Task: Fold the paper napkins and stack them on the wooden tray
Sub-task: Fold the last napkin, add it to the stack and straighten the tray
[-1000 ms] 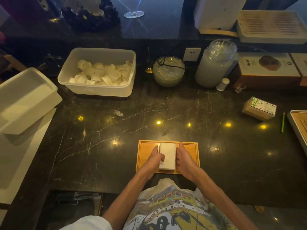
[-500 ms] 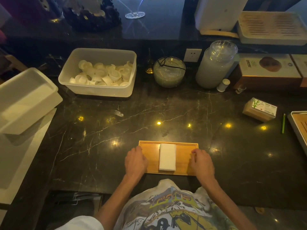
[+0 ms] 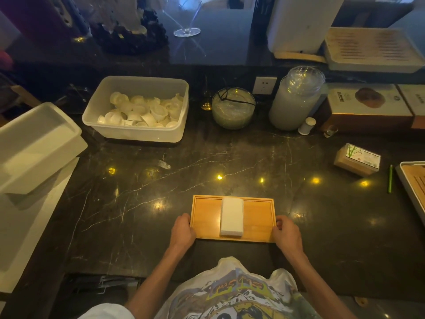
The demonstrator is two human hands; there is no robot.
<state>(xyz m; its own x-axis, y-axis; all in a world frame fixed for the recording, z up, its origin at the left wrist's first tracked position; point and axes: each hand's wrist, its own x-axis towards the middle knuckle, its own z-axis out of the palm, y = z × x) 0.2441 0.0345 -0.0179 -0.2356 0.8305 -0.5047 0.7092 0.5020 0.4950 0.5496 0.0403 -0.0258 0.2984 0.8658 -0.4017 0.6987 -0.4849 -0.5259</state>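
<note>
A small wooden tray lies on the dark marble counter near its front edge. In its middle sits a neat white stack of folded napkins, long side pointing away from me. My left hand grips the tray's left edge with curled fingers. My right hand grips the right edge the same way. Neither hand touches the napkins.
A pack of napkins and a green pen lie at the right, beside another tray. At the back stand a plastic tub of small white cups, a glass bowl and a tall jar. White bins sit left.
My hands left the sides of the napkin stack and spread outward to the tray's two short edges, which they now grip. The stack stays in the tray's middle.
</note>
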